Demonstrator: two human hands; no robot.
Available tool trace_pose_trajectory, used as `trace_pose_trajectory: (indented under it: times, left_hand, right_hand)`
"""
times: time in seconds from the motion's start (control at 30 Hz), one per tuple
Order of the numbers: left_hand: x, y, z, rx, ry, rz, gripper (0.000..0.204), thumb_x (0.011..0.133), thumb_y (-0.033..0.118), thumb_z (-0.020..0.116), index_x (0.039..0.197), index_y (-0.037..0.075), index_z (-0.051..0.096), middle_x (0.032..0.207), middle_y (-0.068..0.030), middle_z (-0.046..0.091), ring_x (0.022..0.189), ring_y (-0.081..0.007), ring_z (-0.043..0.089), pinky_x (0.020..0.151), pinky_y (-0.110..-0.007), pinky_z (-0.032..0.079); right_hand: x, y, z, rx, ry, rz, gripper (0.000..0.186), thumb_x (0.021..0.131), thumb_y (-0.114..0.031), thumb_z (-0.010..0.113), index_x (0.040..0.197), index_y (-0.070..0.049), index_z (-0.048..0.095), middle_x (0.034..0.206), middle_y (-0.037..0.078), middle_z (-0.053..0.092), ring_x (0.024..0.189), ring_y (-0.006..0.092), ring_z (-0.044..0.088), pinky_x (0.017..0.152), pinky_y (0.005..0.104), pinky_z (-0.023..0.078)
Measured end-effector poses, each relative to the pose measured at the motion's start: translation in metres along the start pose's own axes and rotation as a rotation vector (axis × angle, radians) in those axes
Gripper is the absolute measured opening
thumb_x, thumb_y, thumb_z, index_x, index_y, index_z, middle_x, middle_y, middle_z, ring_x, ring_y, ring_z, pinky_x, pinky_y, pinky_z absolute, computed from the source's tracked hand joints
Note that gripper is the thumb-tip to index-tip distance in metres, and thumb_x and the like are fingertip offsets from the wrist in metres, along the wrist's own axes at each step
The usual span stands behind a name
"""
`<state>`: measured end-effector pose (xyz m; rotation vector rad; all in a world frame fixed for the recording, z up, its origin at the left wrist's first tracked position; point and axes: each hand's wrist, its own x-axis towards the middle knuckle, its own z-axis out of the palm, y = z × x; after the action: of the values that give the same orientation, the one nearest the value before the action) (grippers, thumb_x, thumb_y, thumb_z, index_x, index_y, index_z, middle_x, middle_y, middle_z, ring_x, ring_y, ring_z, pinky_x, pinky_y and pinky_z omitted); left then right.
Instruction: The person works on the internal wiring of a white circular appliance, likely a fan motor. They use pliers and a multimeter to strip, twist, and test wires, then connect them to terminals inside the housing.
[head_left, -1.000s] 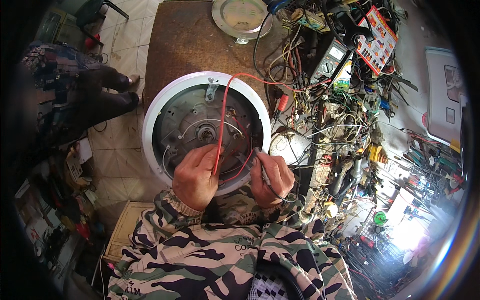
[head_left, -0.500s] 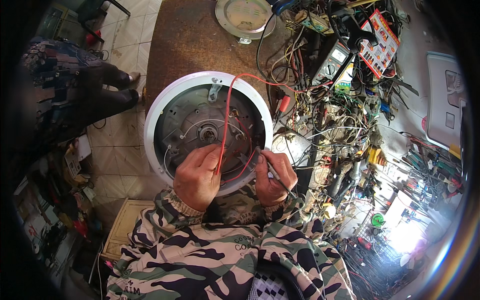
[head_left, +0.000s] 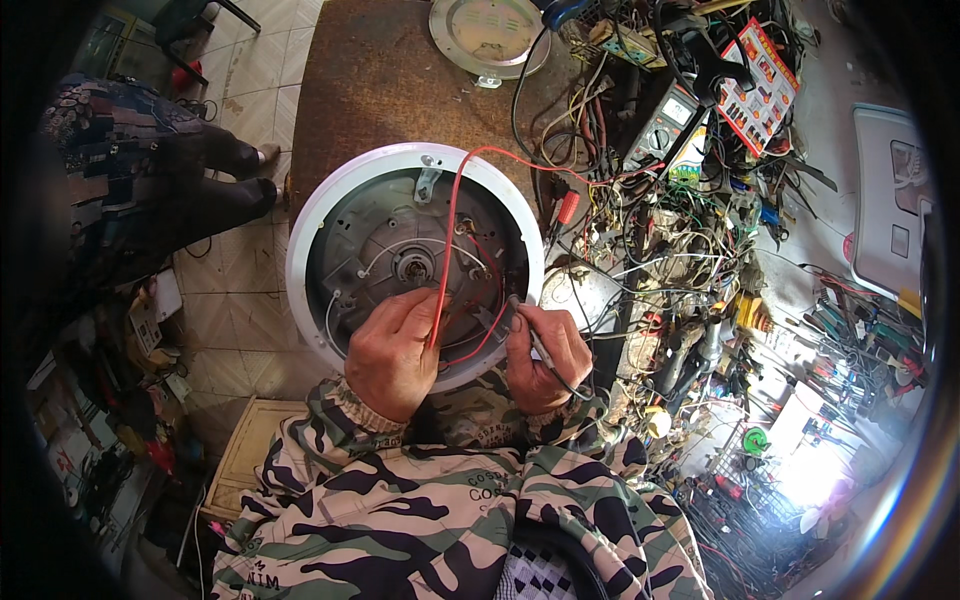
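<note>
An open round appliance housing (head_left: 352, 215) with a white rim, grey metal floor, central hub and thin wires sits on the brown worn table (head_left: 360, 70). My left hand (head_left: 395, 355) is pinched over its lower middle, on the end of a red lead (head_left: 456, 190); what the fingertips touch is hidden. My right hand (head_left: 545, 355) grips a dark probe (head_left: 536, 342) with a black lead, its tip pointing into the housing's right side. The red lead runs toward a multimeter (head_left: 658, 130) at upper right.
A round metal cover (head_left: 485, 30) lies at the table's back. Tangled wires, parts and tools (head_left: 690, 300) crowd the right, with a red-bordered sheet (head_left: 757, 85) among them. A person's legs (head_left: 220, 195) are at left; a wooden box (head_left: 240, 460) stands lower left.
Over the last second the view shifted slightly. Both hands stay in much the same places with the same grips; my right hand and probe show only slight movement.
</note>
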<state>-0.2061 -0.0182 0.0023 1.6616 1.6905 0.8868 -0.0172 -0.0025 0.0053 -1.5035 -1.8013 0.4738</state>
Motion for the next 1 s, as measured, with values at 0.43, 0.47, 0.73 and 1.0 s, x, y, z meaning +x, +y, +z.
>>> trace_pose_trajectory:
  times: [0.43,0.47,0.73,1.0]
  left_hand:
    - [0.000,0.000,0.000,0.002,-0.013,-0.009,0.032,0.081,-0.002,0.078,0.112,0.002,0.073,0.109,-0.0167,0.074,0.100,-0.0377,0.072,0.085,-0.042,0.059]
    - [0.001,0.000,0.000,-0.008,-0.012,-0.007,0.032,0.081,-0.002,0.078,0.112,0.002,0.073,0.109,-0.0167,0.074,0.100,-0.0378,0.072,0.085,-0.042,0.059]
    - [0.001,0.001,-0.002,-0.008,-0.008,0.010,0.031,0.081,-0.003,0.078,0.112,0.001,0.072,0.108,-0.0179,0.074,0.099,-0.0391,0.072,0.085,-0.043,0.059]
    - [-0.004,-0.006,0.000,-0.032,0.000,0.044,0.030,0.085,0.002,0.073,0.115,0.002,0.070,0.110,-0.0181,0.071,0.099,-0.0393,0.070,0.086,-0.044,0.057]
  right_hand:
    - [0.004,0.002,0.001,-0.124,-0.076,-0.158,0.024,0.081,0.002,0.079,0.103,-0.001,0.072,0.083,0.010,0.066,0.068,0.0280,0.066,0.059,0.0382,0.053]
    - [0.004,0.000,0.000,-0.135,-0.077,-0.160,0.024,0.081,0.002,0.078,0.104,-0.001,0.072,0.083,0.010,0.065,0.068,0.0279,0.066,0.059,0.0383,0.053]
    - [0.005,-0.003,-0.001,-0.011,-0.024,-0.045,0.019,0.084,0.000,0.078,0.103,0.000,0.073,0.082,0.013,0.067,0.067,0.0294,0.067,0.061,0.0363,0.054]
    - [0.030,-0.013,-0.022,0.243,-0.015,0.165,0.014,0.092,-0.004,0.072,0.104,0.003,0.074,0.085,0.015,0.071,0.076,0.0232,0.069,0.069,0.0332,0.054]
